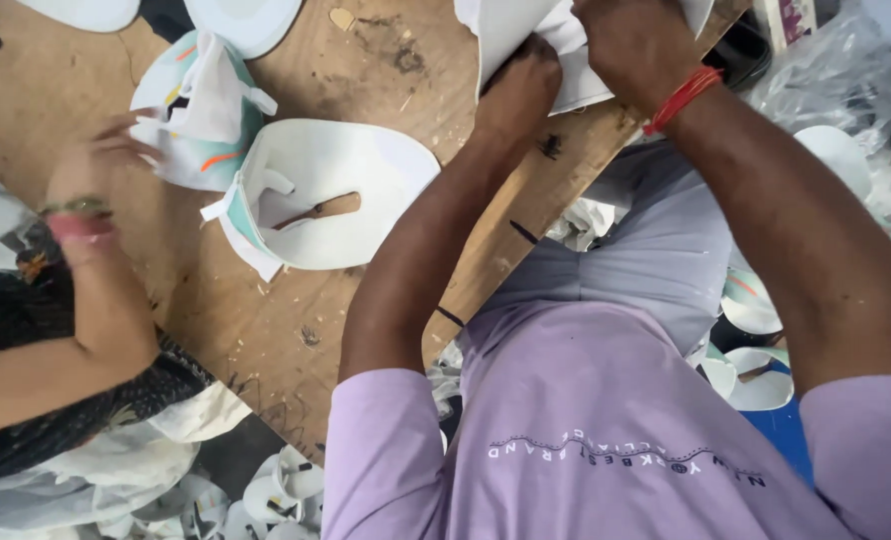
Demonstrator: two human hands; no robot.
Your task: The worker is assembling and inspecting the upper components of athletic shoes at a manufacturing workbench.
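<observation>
A: Position of the white sole piece?

B: At the far edge of the wooden workbench, top of the view, partly cut off by the frame. It is gripped by both of the wearer's hands. The left hand is closed into a fist on the lower left edge; the right hand is clamped over the top, fingers curled down and hidden from view. A red thread band is seen on the right wrist.

A: Long axis?

B: Only partly readable — the piece is cropped. What shows runs roughly from the left fist up and away toward the frame top. Both hands are touching it, the right hand on top and farther out, the left nearer the body.

A: Other items nearby?

B: A finished white sandal with mint-edged strap lies well to the left of the hands, apart from them, toe-slot showing bench wood. Just beside it a second mint and white sandal is being touched by a co-worker's hand — fingers bent on its strap, grip not fully clear. More white soles are piled below the bench edge.
</observation>
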